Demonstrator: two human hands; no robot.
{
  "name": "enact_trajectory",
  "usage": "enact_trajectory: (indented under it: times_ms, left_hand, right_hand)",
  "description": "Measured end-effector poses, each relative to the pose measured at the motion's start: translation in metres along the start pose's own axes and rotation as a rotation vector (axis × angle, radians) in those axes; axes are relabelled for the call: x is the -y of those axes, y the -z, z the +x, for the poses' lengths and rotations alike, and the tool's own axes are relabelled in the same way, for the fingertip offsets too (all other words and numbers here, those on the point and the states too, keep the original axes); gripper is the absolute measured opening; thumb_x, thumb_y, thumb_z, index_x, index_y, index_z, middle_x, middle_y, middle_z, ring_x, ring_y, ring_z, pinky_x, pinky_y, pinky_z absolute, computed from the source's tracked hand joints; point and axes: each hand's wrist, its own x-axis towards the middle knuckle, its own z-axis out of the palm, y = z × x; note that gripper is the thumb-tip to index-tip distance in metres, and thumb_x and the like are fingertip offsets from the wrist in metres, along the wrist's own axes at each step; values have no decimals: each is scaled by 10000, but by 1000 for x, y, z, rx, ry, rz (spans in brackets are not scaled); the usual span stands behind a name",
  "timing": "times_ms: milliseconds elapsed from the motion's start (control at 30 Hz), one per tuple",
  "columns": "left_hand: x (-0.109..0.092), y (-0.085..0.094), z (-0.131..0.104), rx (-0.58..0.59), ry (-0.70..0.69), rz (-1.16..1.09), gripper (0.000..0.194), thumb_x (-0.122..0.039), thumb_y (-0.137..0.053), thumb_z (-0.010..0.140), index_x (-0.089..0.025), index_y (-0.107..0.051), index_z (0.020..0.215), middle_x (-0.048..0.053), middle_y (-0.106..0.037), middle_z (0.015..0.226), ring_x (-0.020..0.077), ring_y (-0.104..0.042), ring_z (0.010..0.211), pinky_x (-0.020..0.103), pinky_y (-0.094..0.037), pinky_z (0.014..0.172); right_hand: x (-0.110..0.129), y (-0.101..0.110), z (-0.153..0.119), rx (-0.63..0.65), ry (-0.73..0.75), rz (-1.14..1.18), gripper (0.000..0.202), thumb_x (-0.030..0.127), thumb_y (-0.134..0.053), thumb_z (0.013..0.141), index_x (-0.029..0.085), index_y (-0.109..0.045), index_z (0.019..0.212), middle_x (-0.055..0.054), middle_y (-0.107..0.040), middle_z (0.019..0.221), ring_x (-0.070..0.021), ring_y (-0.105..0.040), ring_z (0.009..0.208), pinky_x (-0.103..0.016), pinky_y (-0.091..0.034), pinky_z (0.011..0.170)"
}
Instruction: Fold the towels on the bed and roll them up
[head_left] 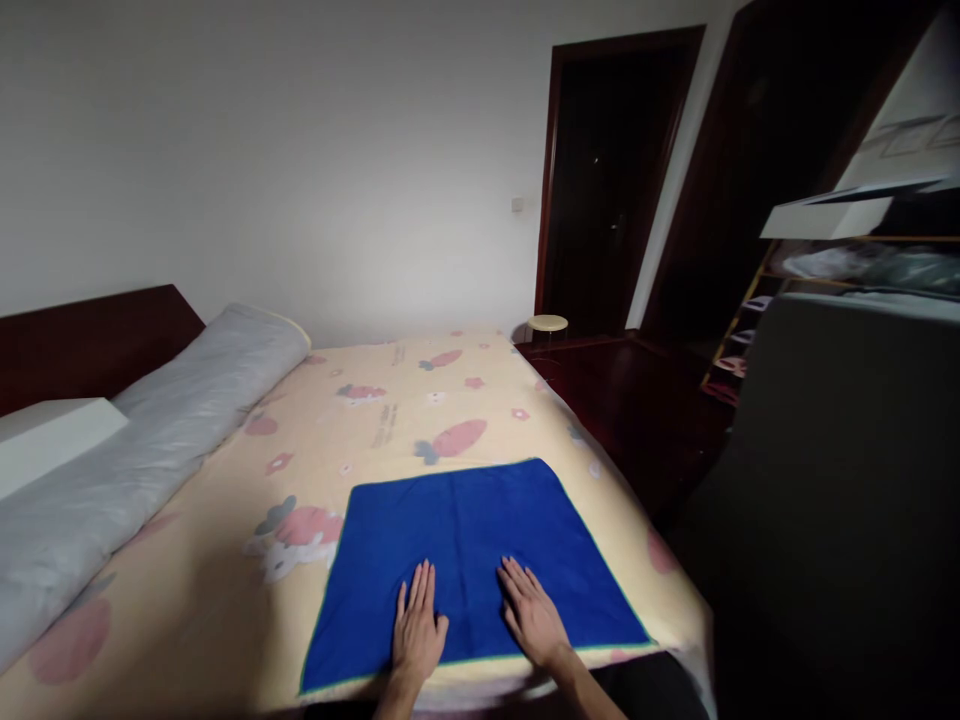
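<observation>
A blue cloth [457, 530] with a thin green edge lies spread out on the bed, with a faint crease down its middle. My left hand [418, 620] rests flat on the cloth's near part, left of the crease, fingers stretched forward. To the right of the crease, my right hand [529, 605] also lies flat on the cloth, its fingers pointing forward and left. Neither hand grips anything. Under the cloth is a cream bed sheet [300, 455] printed with pink carrots, flowers and white rabbits.
A long grey bolster or rolled bedding [180, 430] lies along the bed's left side by a dark headboard [90, 330]. A round stool [547, 323] stands beyond the far right corner, near a dark door [592, 180]. At right are a dark grey panel [840, 480] and a shelf rack [739, 310].
</observation>
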Motion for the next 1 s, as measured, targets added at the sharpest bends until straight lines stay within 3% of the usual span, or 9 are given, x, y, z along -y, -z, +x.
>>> enact_trajectory:
  times_ms: [167, 300, 500, 633, 733, 800, 900, 1000]
  left_hand:
    - [17, 22, -8, 29, 127, 85, 760, -132, -373, 764, -213, -204, 1501, 5, -231, 1580, 189, -214, 1465, 424, -195, 1216]
    - [35, 33, -15, 46, 205, 138, 701, -166, -354, 802, -202, -238, 1493, 18, -243, 1575, 191, -227, 1462, 428, -200, 1209]
    - [71, 33, -29, 37, 327, 211, 649, -184, -340, 837, -200, -270, 1483, 42, -266, 1575, 187, -252, 1456, 436, -201, 1198]
    - [84, 34, -30, -5, 396, 253, 600, -141, -328, 853, -204, -364, 1449, 49, -338, 1552, 176, -326, 1426, 411, -279, 1157]
    - [77, 40, -21, -75, 414, 271, 550, -120, -330, 863, -159, -465, 1395, 89, -415, 1515, 180, -373, 1401, 363, -337, 1111]
    - [63, 44, -11, -142, 349, 236, 543, -117, -349, 860, -149, -477, 1387, 98, -423, 1510, 185, -369, 1404, 360, -344, 1105]
    - [28, 44, 7, -184, 209, 142, 585, -105, -373, 833, -156, -440, 1412, 90, -376, 1535, 186, -335, 1422, 389, -335, 1121]
    - [-10, 33, 23, -151, 41, 33, 675, -109, -398, 792, -168, -346, 1463, 62, -300, 1569, 181, -275, 1449, 411, -305, 1154]
  right_hand:
    - [-31, 12, -16, -6, -102, -55, 555, 301, -349, 916, 154, -419, 1446, -99, -332, 1534, -245, -280, 1428, -485, -246, 1178]
    - [-58, 10, -28, -83, -159, -99, 550, 305, -368, 899, 169, -459, 1424, -97, -372, 1517, -249, -307, 1418, -488, -265, 1168]
    - [-97, -3, -46, -204, -233, -197, 554, 328, -367, 891, 155, -487, 1403, -92, -408, 1503, -244, -336, 1407, -467, -282, 1162]
    - [-113, -10, -51, -304, -312, -255, 551, 314, -339, 890, 115, -516, 1372, -121, -451, 1472, -261, -379, 1384, -479, -311, 1138]
    - [-106, -13, -43, -366, -340, -275, 527, 285, -358, 873, 95, -560, 1322, -152, -472, 1452, -288, -401, 1369, -490, -303, 1135]
    - [-89, -13, -31, -379, -298, -255, 514, 267, -376, 866, 104, -564, 1315, -149, -467, 1458, -287, -391, 1375, -483, -296, 1141]
    - [-49, -15, -5, -328, -194, -179, 522, 229, -388, 858, 132, -532, 1350, -122, -436, 1487, -260, -364, 1393, -457, -298, 1145]
    - [-4, -16, 18, -224, -108, -84, 558, 185, -393, 838, 144, -497, 1385, -103, -388, 1518, -235, -317, 1418, -436, -284, 1158]
